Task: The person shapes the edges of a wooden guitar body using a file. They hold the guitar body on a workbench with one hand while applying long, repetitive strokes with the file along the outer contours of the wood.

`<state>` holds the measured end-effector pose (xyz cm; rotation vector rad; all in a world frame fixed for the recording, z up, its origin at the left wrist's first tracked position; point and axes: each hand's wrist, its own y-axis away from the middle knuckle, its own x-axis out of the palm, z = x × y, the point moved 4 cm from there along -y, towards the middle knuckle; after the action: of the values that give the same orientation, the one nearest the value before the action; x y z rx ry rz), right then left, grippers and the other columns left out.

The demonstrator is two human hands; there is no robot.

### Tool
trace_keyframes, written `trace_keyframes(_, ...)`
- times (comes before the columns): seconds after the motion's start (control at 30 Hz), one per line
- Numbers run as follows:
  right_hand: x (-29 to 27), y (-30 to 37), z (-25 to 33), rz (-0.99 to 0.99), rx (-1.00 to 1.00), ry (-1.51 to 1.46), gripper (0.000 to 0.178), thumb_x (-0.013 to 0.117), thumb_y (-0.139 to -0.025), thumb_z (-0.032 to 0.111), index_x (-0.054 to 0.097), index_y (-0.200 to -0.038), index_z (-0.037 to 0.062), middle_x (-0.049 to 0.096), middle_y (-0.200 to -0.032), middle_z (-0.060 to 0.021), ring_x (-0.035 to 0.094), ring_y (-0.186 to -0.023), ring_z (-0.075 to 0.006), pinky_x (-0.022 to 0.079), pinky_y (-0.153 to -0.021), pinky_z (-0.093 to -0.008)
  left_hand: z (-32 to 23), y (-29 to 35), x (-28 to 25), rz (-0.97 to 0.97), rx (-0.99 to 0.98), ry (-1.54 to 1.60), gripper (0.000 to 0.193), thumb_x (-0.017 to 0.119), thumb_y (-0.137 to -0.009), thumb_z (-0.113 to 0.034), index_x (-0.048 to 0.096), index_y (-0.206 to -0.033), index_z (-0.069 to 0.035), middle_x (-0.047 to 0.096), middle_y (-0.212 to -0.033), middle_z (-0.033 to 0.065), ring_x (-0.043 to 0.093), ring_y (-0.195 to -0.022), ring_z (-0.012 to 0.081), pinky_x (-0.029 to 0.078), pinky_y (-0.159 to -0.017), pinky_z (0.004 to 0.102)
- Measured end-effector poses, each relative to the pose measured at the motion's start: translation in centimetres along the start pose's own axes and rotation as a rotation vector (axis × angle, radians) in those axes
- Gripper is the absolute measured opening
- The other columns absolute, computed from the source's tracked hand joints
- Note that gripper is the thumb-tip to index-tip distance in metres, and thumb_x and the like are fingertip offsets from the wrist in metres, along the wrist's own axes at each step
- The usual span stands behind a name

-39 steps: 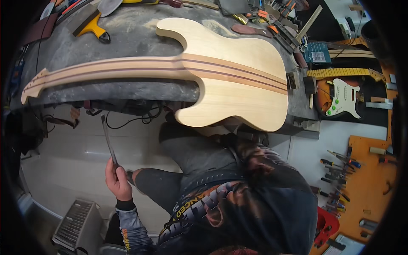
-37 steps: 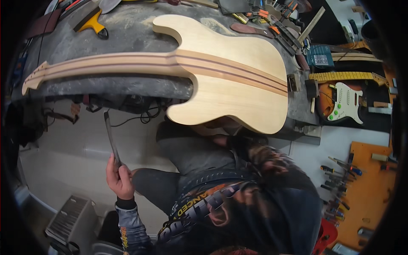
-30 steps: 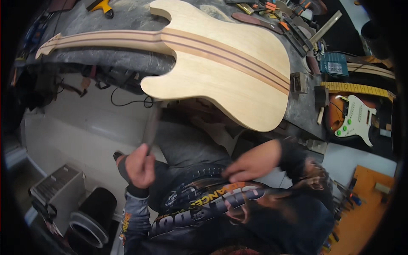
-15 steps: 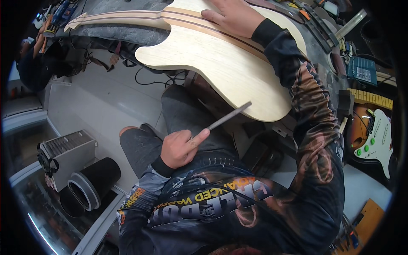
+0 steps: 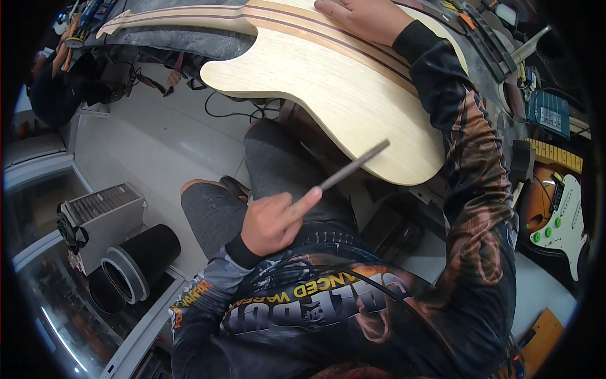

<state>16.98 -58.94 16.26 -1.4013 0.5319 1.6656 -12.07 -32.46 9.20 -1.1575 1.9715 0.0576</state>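
A big, pale wooden guitar body (image 5: 284, 63) lies flat on a dark grey workbench (image 5: 202, 42), with its long, thin neck (image 5: 183, 15) pointing to the left. Brown stripes run along its middle. The rounded end of the body sticks out past the front of the bench.

The right hand (image 5: 372, 20) rests on top of the wood with its fingers laid out, not gripping; the top edge hides some of them. The left hand (image 5: 273, 221) has its fingers curled tight around a thin grey metal file (image 5: 355, 165). The file's tip is by the body's front edge, but I cannot tell if they touch.

The bench top looks worn and dusty. Below it, a black cord (image 5: 224, 116) loops over the shiny, pale floor (image 5: 151, 145). A black bin (image 5: 154, 256) lies tipped beside a grey slatted box (image 5: 104, 205). Over on the right are a teal case (image 5: 549, 115) and another guitar (image 5: 566, 221) with a white plate and green knobs.
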Motion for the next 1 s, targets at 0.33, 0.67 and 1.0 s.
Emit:
trace_keyframes(0.33, 0.1, 0.1, -0.4, -0.052, -0.007, -0.012, 0.061, 0.051, -0.117, 0.040, 0.055, -0.163, 0.0007, 0.063, -0.152, -0.0282, 0.057, -0.143, -0.0440, 0.043, -0.122, -0.0529, 0.1, -1.6, 0.5, -0.002, 0.014, 0.023, 0.087, 0.080, -0.080, 0.004, 0.066, -0.164, -0.017, 0.046, -0.074, 0.0083, 0.055, -0.060, 0.0295, 0.050, -0.058, 0.0446)
trace_keyframes(0.67, -1.7, 0.7, -1.1, -0.135, 0.077, -0.188, 0.044, 0.063, -0.114, 0.032, 0.068, -0.141, -0.0019, 0.067, -0.141, -0.0252, 0.063, -0.128, -0.0410, 0.050, -0.111, -0.0460, 1.7, -7.8, -1.2, -0.180, -0.107, 0.121, 0.081, 0.074, -0.090, 0.010, 0.062, -0.166, -0.015, 0.048, -0.074, 0.0119, 0.055, -0.062, 0.0301, 0.050, -0.061, 0.0449)
trace_keyframes(1.0, -5.6, 12.6, 10.3, 0.023, -0.032, -0.192, 0.022, 0.082, -0.099, 0.019, 0.068, -0.089, 0.0055, 0.060, -0.083, -0.0106, 0.062, -0.085, -0.0333, 0.047, -0.084, -0.0432, 1.9, -1.8, -0.3, -0.068, 0.021, 0.103, 0.080, 0.076, -0.083, 0.013, 0.067, -0.160, -0.009, 0.045, -0.072, 0.0092, 0.052, -0.058, 0.0284, 0.045, -0.055, 0.0432)
